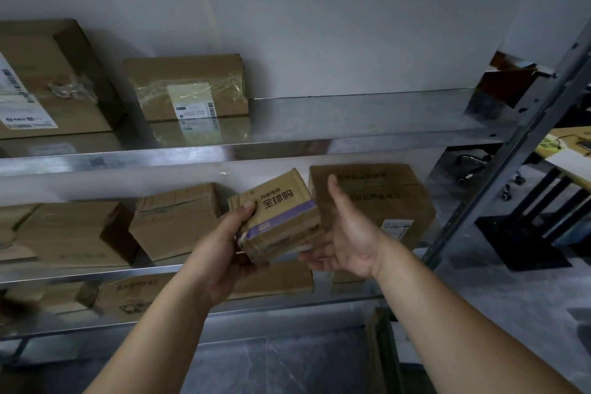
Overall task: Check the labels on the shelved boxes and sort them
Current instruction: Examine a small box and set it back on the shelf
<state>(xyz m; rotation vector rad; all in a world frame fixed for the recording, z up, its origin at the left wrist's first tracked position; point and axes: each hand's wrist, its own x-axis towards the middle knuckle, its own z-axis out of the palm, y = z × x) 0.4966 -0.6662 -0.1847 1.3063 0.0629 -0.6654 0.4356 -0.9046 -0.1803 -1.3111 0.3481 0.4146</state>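
Head view: a small box held up before the metal shelves.

On the upper shelf (351,118), far left, sits a big carton (48,80) with a white label, and beside it a taped carton (188,86) with a label at its front edge. Below, on the middle shelf (64,277), plain cartons (172,221) stand in a row. In front of them the left hand (220,249) has its grip clamped on the small box (278,214), thumb on the printed top; the box is tilted and banded with purple tape. To its right, the right hand (348,233) is spread apart, palm turned toward the box, fingers straight beneath its lower corner; whether they touch it I cannot tell. Behind that hand stands a large carton (377,198) bearing a small label.
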